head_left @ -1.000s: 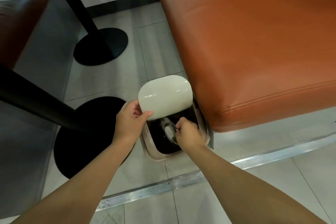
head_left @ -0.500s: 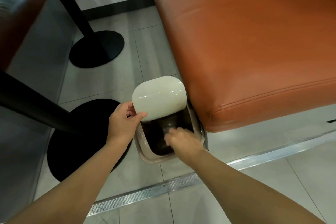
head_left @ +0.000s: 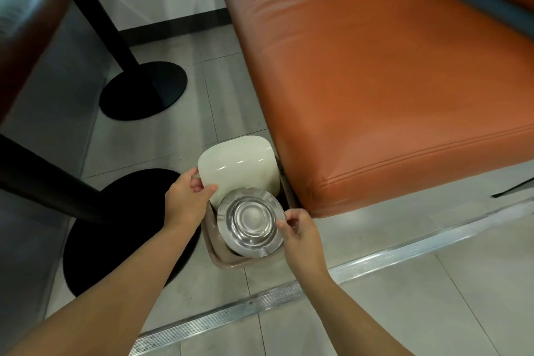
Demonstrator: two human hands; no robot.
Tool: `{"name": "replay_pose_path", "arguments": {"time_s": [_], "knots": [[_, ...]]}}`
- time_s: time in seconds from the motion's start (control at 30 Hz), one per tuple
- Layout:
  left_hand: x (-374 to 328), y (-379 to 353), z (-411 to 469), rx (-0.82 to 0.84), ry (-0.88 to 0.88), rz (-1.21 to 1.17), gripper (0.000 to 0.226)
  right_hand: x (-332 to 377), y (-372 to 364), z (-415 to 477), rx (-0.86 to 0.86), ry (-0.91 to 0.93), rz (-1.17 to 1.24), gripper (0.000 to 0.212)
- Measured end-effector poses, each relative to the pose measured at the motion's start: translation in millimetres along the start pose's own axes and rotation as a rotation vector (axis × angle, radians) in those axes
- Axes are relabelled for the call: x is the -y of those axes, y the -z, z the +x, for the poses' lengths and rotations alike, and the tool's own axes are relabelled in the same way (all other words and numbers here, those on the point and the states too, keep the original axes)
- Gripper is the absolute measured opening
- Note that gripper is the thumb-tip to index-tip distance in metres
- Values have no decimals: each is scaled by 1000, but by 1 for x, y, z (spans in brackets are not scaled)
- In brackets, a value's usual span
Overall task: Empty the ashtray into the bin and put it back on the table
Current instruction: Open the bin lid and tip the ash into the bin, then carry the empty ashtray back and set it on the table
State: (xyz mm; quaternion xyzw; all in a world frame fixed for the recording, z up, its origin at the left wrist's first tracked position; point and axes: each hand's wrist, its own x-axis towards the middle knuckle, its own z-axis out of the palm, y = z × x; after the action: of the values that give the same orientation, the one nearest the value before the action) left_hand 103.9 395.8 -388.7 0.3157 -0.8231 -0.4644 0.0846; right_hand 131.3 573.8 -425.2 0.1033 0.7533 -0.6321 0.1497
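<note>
Head view: one ashtray [head_left: 250, 221], one bin [head_left: 229, 260], two hands.

Ashtray [head_left: 250, 222] shiny silver metal. Bin [head_left: 228, 259] beige, lid [head_left: 238, 166] cream-white, glossy. Bench seat [head_left: 375, 81] orange-brown. Table bases [head_left: 144, 89] black. Floor tiles [head_left: 138, 139] pale grey.

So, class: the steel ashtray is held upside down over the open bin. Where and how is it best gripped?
Pinch the ashtray by its flat outer rim, coming from its right side, as the right hand does. Its domed underside faces up and offers no hold, and the left hand with the raised lid crowds the left.
</note>
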Motion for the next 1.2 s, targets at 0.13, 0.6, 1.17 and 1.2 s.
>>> {"name": "replay_pose_path", "arguments": {"time_s": [0.13, 0.6, 1.17, 1.2], "knots": [[0, -3, 2, -5, 36, 66, 59, 3, 0, -3, -35, -249, 366, 14], [-5, 7, -33, 101, 86, 79, 19, 37, 9, -15, 34, -367, 409, 7], [-243, 100, -169, 112, 146, -586, 24, 280, 128, -113, 4, -78, 266, 14], [-257, 109, -182, 137, 134, -611, 24, 294, 138, -125, -5, -63, 260, 12]]}}
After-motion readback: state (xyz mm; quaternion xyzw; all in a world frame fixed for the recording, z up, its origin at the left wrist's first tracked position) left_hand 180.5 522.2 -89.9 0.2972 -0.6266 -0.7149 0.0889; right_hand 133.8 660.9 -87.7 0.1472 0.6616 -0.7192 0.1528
